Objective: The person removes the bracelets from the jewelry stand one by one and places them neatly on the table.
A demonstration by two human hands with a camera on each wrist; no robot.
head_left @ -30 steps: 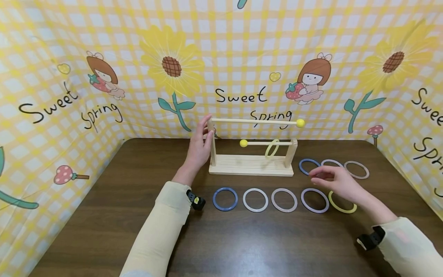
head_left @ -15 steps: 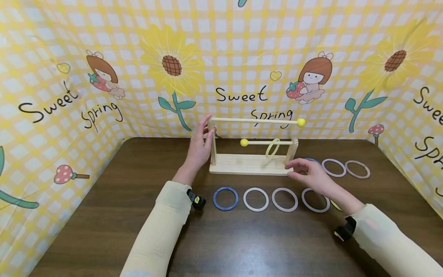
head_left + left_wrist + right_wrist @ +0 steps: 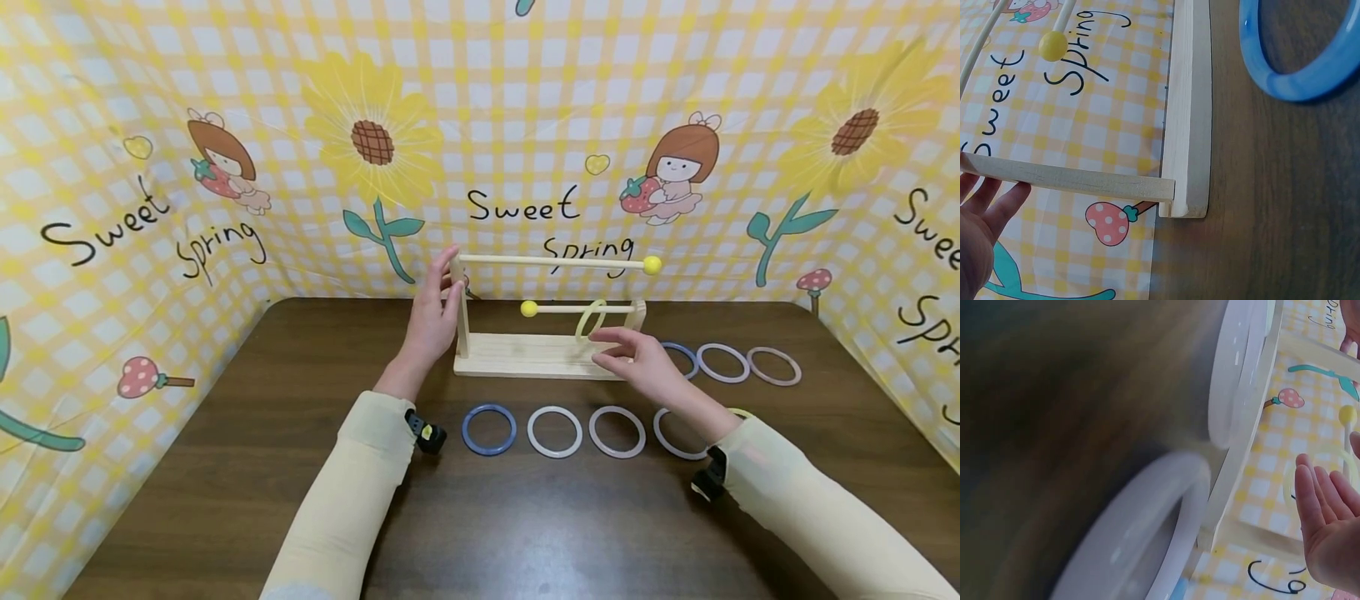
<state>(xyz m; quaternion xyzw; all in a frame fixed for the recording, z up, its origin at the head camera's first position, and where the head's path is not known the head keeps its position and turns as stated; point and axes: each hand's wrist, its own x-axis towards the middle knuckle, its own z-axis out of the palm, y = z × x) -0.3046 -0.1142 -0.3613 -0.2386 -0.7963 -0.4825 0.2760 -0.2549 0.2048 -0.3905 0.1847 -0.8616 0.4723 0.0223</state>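
A pale wooden stand holds two horizontal rods with yellow ball ends, set at different heights. My left hand grips its tall left post, fingers round the outer side and thumb at the front. On the lower rod hangs a yellow ring. My right hand is just below that ring, thumb and fingers apart with nothing between them, fingertips close to its lower edge. In the right wrist view the fingers are fairly straight and overlap the yellow ring. The short right post is partly hidden behind the hand.
Along the front lie a blue ring, a white ring, a lilac ring, a lavender ring and a mostly hidden yellow one under the right forearm. Further right are a blue ring, a lavender ring and a pinkish ring.
My right hand has moved left from above the rings on the right to the yellow ring on the lower rod. The left hand has stayed on the post.
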